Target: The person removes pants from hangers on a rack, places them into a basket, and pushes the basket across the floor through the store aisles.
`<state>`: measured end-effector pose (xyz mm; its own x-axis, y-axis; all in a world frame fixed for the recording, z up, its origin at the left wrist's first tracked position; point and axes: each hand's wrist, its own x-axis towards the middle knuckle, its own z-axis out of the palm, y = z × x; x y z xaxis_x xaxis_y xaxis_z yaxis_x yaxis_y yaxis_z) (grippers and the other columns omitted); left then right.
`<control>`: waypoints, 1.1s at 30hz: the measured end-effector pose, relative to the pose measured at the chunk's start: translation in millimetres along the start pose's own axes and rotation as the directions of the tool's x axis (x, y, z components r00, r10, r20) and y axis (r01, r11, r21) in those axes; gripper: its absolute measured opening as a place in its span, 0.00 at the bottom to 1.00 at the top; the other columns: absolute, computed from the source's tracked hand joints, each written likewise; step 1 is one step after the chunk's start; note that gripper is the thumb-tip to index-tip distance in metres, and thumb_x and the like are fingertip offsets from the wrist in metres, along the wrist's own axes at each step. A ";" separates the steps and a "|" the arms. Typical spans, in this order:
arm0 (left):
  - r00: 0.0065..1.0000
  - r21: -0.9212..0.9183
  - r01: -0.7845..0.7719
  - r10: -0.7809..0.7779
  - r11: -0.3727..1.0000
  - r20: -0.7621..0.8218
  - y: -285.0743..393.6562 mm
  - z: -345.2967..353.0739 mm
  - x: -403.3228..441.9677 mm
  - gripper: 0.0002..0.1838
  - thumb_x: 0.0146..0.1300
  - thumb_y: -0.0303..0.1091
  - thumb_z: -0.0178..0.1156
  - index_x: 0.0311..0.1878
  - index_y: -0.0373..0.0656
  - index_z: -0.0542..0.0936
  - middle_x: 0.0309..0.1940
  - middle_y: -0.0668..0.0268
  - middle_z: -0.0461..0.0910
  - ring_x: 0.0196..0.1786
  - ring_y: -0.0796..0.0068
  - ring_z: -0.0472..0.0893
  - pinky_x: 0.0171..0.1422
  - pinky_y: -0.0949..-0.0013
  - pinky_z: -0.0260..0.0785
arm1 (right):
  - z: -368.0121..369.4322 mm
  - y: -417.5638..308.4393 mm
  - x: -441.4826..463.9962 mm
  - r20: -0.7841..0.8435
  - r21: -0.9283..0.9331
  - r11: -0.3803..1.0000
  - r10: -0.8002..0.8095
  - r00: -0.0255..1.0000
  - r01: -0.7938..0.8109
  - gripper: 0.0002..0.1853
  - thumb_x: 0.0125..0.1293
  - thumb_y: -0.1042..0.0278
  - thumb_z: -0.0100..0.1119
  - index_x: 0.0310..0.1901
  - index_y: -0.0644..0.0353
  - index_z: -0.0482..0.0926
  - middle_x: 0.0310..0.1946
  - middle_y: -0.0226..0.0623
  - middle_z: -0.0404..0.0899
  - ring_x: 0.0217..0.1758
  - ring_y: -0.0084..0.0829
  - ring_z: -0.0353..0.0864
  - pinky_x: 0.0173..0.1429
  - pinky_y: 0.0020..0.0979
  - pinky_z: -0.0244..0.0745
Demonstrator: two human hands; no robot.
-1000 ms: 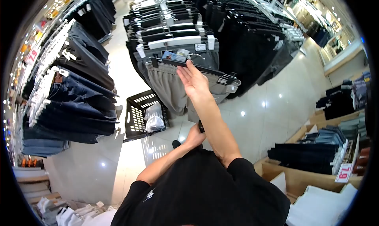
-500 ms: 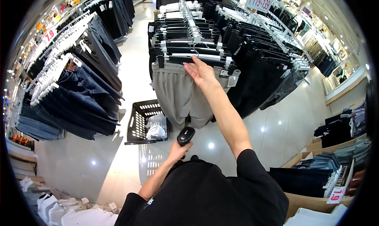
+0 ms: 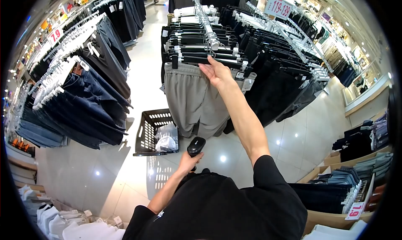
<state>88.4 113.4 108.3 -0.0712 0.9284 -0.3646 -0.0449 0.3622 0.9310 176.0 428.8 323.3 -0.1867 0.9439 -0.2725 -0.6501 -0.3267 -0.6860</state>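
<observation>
Grey trousers (image 3: 188, 97) hang from a black hanger at the front end of a metal rail (image 3: 205, 24). My right hand (image 3: 217, 72) is at the middle of that hanger, its thumb over the top and its fingers in front by the waistband. A white tag (image 3: 248, 83) hangs at the trousers' right side. Lower down, my left hand (image 3: 189, 161) is wrapped round a black handheld device (image 3: 196, 146), held in front of my body and just below the trouser legs.
A black basket (image 3: 144, 133) with a plastic-wrapped item (image 3: 166, 143) stands on the floor left of the trousers. Dark jeans (image 3: 83, 106) hang on a rack at left. Black trousers (image 3: 268, 85) hang at right. Folded clothes (image 3: 320, 197) lie lower right.
The grey trousers, tilted a second ago, now hang straight at the rail's end, with my right hand still at the hanger. The black device, mostly hidden earlier, is in full view.
</observation>
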 end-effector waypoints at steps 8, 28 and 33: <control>1.000 0.002 -0.007 0.007 1.000 0.006 -10.1 -2.9 3.7 0.15 0.64 0.41 0.73 0.32 0.39 0.81 0.23 0.72 0.79 0.26 0.82 0.76 0.32 0.72 0.68 | 6.3 -5.4 5.6 -0.024 -0.096 0.995 0.006 1.000 -0.008 0.24 0.71 0.71 0.65 0.58 0.82 0.70 0.55 0.68 0.76 0.55 0.55 0.85 0.53 0.43 0.91; 0.996 -0.064 0.022 -0.027 0.998 -0.090 -26.2 -22.0 -8.6 0.15 0.62 0.39 0.74 0.34 0.38 0.80 0.23 0.71 0.77 0.25 0.82 0.74 0.30 0.71 0.66 | -6.4 -107.5 -5.6 0.377 -0.717 0.395 -0.473 0.796 0.574 0.11 0.71 0.64 0.64 0.44 0.65 0.87 0.30 0.33 0.87 0.30 0.19 0.82 0.34 0.20 0.74; 0.987 0.165 0.099 -0.076 0.981 -0.140 -12.4 -29.8 -26.3 0.19 0.60 0.44 0.74 0.38 0.36 0.82 0.25 0.67 0.81 0.29 0.75 0.79 0.36 0.65 0.71 | -14.4 -117.0 105.8 0.547 -0.827 -0.119 -0.397 0.737 0.550 0.13 0.63 0.62 0.69 0.46 0.57 0.90 0.40 0.38 0.91 0.41 0.30 0.90 0.49 0.29 0.81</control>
<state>61.2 82.1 105.8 -0.2068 0.8775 -0.4327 0.1137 0.4609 0.8802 243.0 566.2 365.0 -0.2828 0.8520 0.4406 0.5833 0.5174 -0.6261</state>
